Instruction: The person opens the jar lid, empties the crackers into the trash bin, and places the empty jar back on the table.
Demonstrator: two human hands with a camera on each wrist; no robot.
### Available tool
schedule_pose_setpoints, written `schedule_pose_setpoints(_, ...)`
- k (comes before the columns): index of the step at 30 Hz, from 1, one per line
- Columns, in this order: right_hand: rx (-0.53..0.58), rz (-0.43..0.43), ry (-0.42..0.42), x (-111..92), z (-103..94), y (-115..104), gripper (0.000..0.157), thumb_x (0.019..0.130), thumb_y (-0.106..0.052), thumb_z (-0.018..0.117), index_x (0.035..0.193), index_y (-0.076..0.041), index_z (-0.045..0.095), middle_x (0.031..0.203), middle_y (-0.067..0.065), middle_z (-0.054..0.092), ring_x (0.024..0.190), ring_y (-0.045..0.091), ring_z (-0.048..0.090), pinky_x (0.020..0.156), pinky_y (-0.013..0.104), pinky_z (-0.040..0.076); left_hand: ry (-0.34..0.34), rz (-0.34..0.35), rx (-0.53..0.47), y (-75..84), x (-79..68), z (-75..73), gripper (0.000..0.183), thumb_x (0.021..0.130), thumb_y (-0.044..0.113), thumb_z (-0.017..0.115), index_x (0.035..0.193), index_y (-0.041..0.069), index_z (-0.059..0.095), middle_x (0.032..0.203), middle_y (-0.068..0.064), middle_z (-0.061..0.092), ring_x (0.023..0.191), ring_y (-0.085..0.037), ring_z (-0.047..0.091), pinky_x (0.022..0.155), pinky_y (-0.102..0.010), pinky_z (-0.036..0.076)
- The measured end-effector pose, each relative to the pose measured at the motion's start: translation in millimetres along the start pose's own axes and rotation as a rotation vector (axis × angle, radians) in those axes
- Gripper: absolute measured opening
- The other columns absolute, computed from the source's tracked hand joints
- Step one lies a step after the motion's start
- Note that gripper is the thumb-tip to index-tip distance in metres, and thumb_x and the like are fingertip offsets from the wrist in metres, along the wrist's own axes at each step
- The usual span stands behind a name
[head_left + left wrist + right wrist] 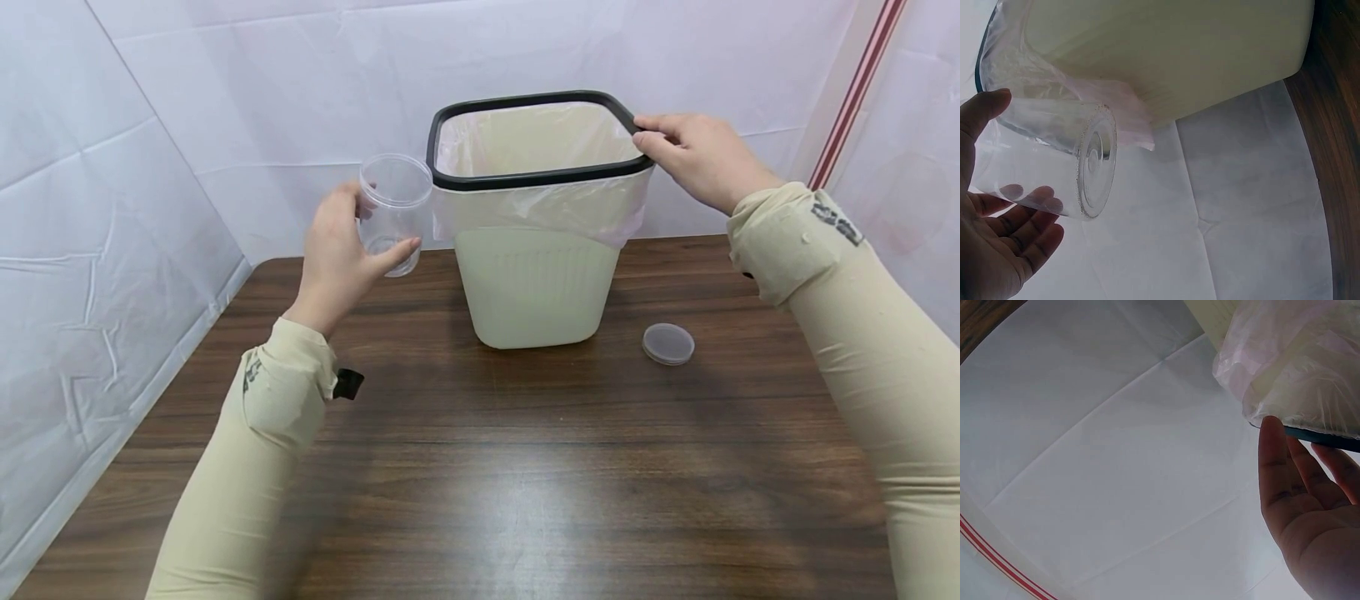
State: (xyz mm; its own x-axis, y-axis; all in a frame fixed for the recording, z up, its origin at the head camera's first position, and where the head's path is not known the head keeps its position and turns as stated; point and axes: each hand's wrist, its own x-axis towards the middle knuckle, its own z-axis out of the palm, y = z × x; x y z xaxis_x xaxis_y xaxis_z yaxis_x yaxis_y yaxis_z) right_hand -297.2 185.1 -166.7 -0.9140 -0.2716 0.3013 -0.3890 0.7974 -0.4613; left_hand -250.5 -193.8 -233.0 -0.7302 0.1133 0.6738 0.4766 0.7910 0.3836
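My left hand point(341, 250) holds a clear plastic jar point(397, 212) upright without its lid, left of the trash bin. In the left wrist view, the thumb lies along one side of the jar and the fingers curl under the other. A pale trash bin point(536, 287) with a black rim point(517, 181) and a translucent liner bag point(577, 208) stands on the table. My right hand point(701, 158) pinches the rim at its right corner between thumb and fingers. In the right wrist view, the thumb overlaps the liner and the other fingertips sit behind the rim.
A round clear lid point(668, 344) lies on the brown wooden table point(480, 467), right of the bin. White sheeting point(285, 92) hangs behind the table and along its left side. A red-striped strip point(855, 96) runs down the sheeting at the right.
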Motion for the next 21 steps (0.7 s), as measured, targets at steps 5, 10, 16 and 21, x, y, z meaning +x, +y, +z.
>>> schedule_pose_setpoints(5, -0.001, -0.001, 0.001, 0, 0.0, 0, 0.055, 0.100, -0.039, 0.033, 0.146, -0.010, 0.041, 0.148, 0.020, 0.041, 0.134, 0.042, 0.041, 0.107, 0.058, 0.032, -0.005, -0.005, -0.001, -0.3, -2.4, 1.3, 0.061, 0.075, 0.025, 0.081, 0.114, -0.008, 0.048, 0.099, -0.019, 0.050, 0.094, -0.032, 0.044, 0.084, -0.043, 0.036)
schedule_pose_setpoints(10, -0.005, -0.001, 0.002, 0, 0.5, 0, 0.055, 0.100, -0.040, 0.033, 0.146, -0.010, 0.041, 0.149, 0.019, 0.040, 0.135, 0.042, 0.041, 0.107, 0.058, 0.032, -0.009, -0.018, -0.008, -0.6, -4.4, 2.8, 0.062, 0.076, 0.026, 0.081, 0.117, -0.007, 0.048, 0.101, -0.019, 0.051, 0.096, -0.032, 0.045, 0.085, -0.043, 0.037)
schedule_pose_setpoints(16, 0.005, -0.004, -0.006, -1, 1.0, 0, 0.055, 0.101, -0.040, 0.033, 0.146, -0.010, 0.040, 0.151, 0.018, 0.038, 0.138, 0.040, 0.037, 0.108, 0.058, 0.031, 0.006, -0.016, -0.035, -2.0, -8.8, 6.0, 0.069, 0.075, 0.026, 0.081, 0.126, -0.006, 0.048, 0.103, -0.019, 0.052, 0.097, -0.032, 0.046, 0.086, -0.043, 0.037)
schedule_pose_setpoints(21, 0.011, -0.005, -0.004, -2, 1.0, 0, 0.055, 0.100, -0.040, 0.033, 0.146, -0.010, 0.040, 0.151, 0.018, 0.038, 0.138, 0.040, 0.037, 0.109, 0.057, 0.031, 0.020, -0.019, -0.059, -1.4, -12.3, 8.5, 0.069, 0.075, 0.025, 0.081, 0.127, -0.006, 0.048, 0.104, -0.019, 0.053, 0.097, -0.032, 0.048, 0.086, -0.042, 0.038)
